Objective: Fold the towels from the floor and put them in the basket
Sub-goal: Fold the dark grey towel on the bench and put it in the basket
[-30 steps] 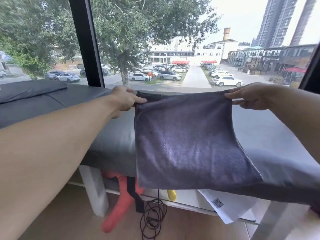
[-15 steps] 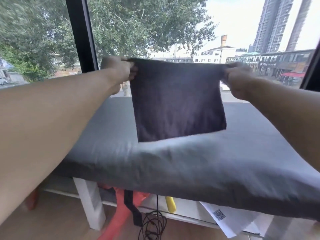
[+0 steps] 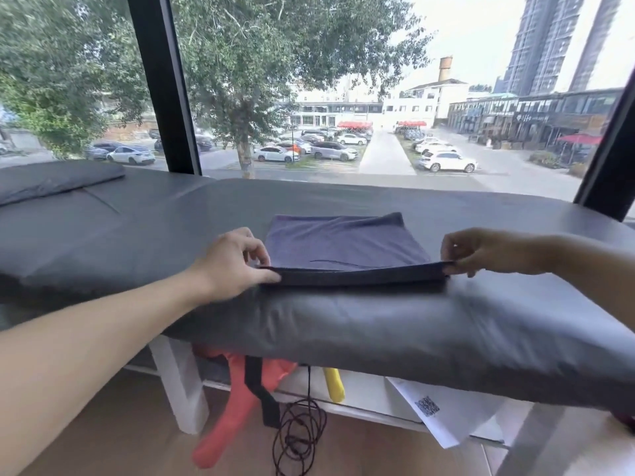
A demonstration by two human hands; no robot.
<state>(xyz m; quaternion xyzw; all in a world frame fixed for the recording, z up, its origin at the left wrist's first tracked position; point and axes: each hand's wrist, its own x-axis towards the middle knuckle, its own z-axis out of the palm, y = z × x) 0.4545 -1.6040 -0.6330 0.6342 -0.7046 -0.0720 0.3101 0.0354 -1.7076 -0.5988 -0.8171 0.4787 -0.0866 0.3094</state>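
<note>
Dark grey-purple towel (image 3: 338,243) spread flat on the grey padded bench (image 3: 378,324), far edge toward the window (image 3: 343,97), near edge lifted slightly off the padding; near left corner pinched between thumb and fingers of the left hand (image 3: 237,261), near right corner pinched by the fingertips of the right hand (image 3: 481,250); hands well apart, one at each near corner, both forearms reaching in from the lower edge of the view. Further left on the bench, a flat grey cushion (image 3: 55,180); below the bench, a white leg (image 3: 182,383), something orange-red (image 3: 237,407) with a black strap, a loose black cable (image 3: 299,438), a yellow object (image 3: 333,384), and a white sheet of paper (image 3: 443,410) with a printed code; wooden floor (image 3: 120,434) underneath. Beyond the glass, a tree (image 3: 240,63), parked cars (image 3: 446,161) and buildings.
</note>
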